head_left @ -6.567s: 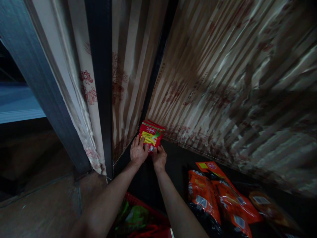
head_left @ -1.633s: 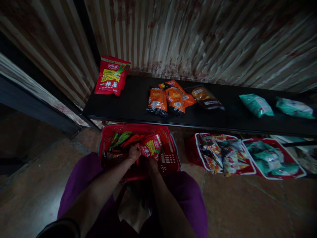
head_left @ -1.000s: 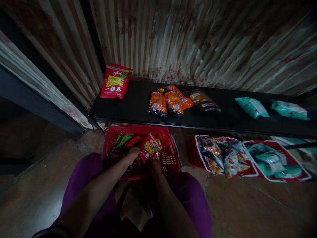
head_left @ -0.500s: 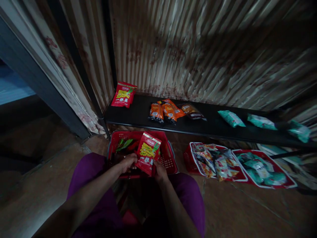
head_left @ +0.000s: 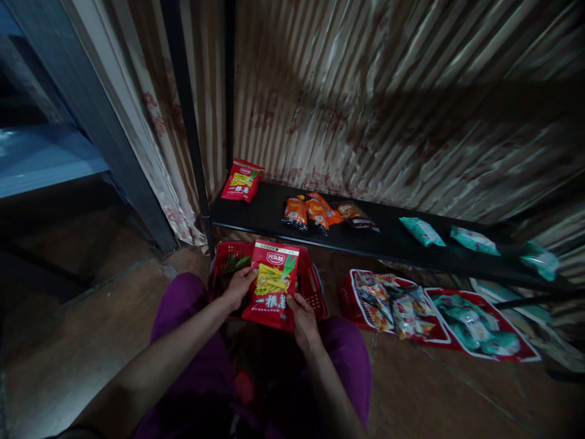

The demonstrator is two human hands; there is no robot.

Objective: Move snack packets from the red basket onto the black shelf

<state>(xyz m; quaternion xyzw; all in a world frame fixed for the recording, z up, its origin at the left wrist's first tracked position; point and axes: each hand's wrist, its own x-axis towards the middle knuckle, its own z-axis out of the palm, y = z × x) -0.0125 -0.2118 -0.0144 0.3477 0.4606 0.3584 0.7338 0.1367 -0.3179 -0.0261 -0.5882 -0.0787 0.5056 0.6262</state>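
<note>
Between my two hands I hold up a red snack bag (head_left: 273, 285) with yellow sticks and green onion printed on its front. My left hand (head_left: 239, 288) grips its left edge, the fingers closed on it. On the lower right edge, my right hand (head_left: 303, 318) pinches the bag. Just behind and below it is a red plastic basket (head_left: 314, 286), partly hidden by the bag, with something green inside. A matching red snack bag (head_left: 242, 181) leans upright at the left end of the black shelf (head_left: 269, 229).
Orange snack packs (head_left: 311, 211) and a brown pack (head_left: 358, 216) lie mid-shelf. Several teal packs (head_left: 422, 231) lie farther right. On the floor are a red basket of mixed snack packs (head_left: 347, 302) and one of teal packs (head_left: 532, 353). Black posts (head_left: 185, 91) stand left.
The red bag has come up nearer to me and looks larger, with both hands still on it. My view has shifted slightly, so the shelf appears farther right and lower on its left side.
</note>
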